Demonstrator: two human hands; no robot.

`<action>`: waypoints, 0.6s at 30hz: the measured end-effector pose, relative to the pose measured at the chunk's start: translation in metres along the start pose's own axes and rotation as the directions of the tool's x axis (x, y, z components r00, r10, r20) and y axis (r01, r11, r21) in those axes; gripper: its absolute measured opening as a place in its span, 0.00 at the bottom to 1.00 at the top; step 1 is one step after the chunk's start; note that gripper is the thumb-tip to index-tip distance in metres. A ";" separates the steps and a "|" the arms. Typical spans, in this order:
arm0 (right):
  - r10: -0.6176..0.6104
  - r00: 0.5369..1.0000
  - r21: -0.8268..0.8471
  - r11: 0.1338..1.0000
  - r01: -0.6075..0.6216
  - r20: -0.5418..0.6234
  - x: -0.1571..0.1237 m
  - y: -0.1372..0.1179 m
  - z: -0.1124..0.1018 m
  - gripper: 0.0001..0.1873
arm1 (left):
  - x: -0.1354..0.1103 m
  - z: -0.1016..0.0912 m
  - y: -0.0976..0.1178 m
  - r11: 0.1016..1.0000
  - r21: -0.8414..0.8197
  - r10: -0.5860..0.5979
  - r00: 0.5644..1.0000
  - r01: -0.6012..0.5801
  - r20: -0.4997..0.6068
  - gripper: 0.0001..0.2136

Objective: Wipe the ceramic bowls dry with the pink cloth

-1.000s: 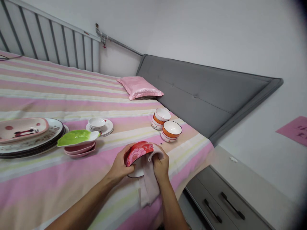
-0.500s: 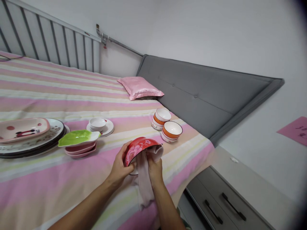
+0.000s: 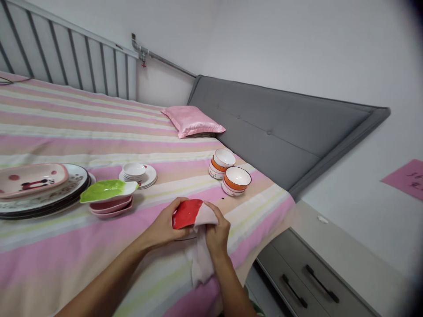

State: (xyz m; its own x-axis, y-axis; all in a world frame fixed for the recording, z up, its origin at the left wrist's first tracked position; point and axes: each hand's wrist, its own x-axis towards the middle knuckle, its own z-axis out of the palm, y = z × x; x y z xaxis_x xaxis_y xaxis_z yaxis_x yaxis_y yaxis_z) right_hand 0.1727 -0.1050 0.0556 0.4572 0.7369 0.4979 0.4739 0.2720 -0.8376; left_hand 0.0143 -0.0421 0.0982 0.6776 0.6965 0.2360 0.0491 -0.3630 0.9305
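Over the near part of the bed, my left hand (image 3: 168,223) grips the left side of a red bowl (image 3: 185,214), which is tilted with its red outside facing up and away. My right hand (image 3: 218,229) is closed on a pale pinkish cloth (image 3: 205,215) wrapped over the bowl's right edge. The rest of the cloth hangs down below that hand. Beyond the hands stand two small stacks of bowls, a nearer orange-banded stack (image 3: 236,181) and a farther stack (image 3: 222,164). The bowl's inside is mostly hidden.
At left lie stacked large plates (image 3: 77,176), leaf-shaped dishes (image 3: 109,190) and small white dishes on saucers (image 3: 150,174). A pink pillow (image 3: 193,119) rests by the grey headboard (image 3: 280,123). A drawer cabinet (image 3: 297,273) stands at lower right. The bed cover (image 3: 66,264) is striped.
The red bowl has turned in my hands, so its flowered side no longer shows. My right hand and the cloth have moved from the bowl's inside to over its outer right edge.
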 end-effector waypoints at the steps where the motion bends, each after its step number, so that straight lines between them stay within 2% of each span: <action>1: -0.074 0.997 -0.051 0.996 0.075 0.020 -0.001 0.001 -0.001 0.27 | -0.001 -0.002 0.000 0.998 0.060 0.001 1.000 -0.003 0.024 0.26; 4: -0.237 0.966 -0.142 0.958 0.250 0.103 -0.001 0.002 -0.004 0.30 | -0.002 -0.003 -0.004 0.982 0.188 0.022 0.998 -0.033 0.061 0.27; 6: -0.225 0.960 -0.164 0.954 0.252 0.165 0.000 0.001 -0.006 0.33 | -0.002 -0.002 -0.008 0.974 0.226 0.022 0.998 -0.036 0.062 0.27; 10: -0.060 0.969 -0.124 0.988 0.092 0.239 0.004 -0.004 -0.009 0.37 | -0.001 -0.002 -0.014 0.970 0.242 0.008 0.999 -0.020 0.053 0.26; 13: -0.007 0.954 0.054 0.998 -0.010 0.300 0.006 -0.010 -0.013 0.38 | 0.000 -0.004 -0.014 0.975 0.222 -0.021 0.998 0.009 0.051 0.28; 15: -0.012 0.942 0.224 0.972 -0.067 0.334 0.010 -0.009 -0.017 0.37 | 0.000 -0.006 -0.013 0.978 0.206 -0.038 0.998 0.027 0.050 0.29; 17: 0.040 0.949 0.342 0.927 -0.152 0.313 0.014 -0.004 -0.023 0.32 | 0.000 -0.007 -0.012 0.979 0.200 -0.046 0.998 0.034 0.053 0.30; 18: 0.112 0.956 0.347 0.915 -0.206 0.273 0.017 0.000 -0.026 0.29 | 0.000 -0.007 -0.012 0.979 0.198 -0.048 0.997 0.036 0.054 0.30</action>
State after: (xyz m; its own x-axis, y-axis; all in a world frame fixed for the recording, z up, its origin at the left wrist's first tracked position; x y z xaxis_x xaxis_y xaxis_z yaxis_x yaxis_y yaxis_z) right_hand 0.1998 -0.1082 0.0699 0.2845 0.9034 0.3209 0.0779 0.3118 -0.9469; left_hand 0.0088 -0.0336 0.0890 0.7129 0.6789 0.1758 0.2183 -0.4531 0.8643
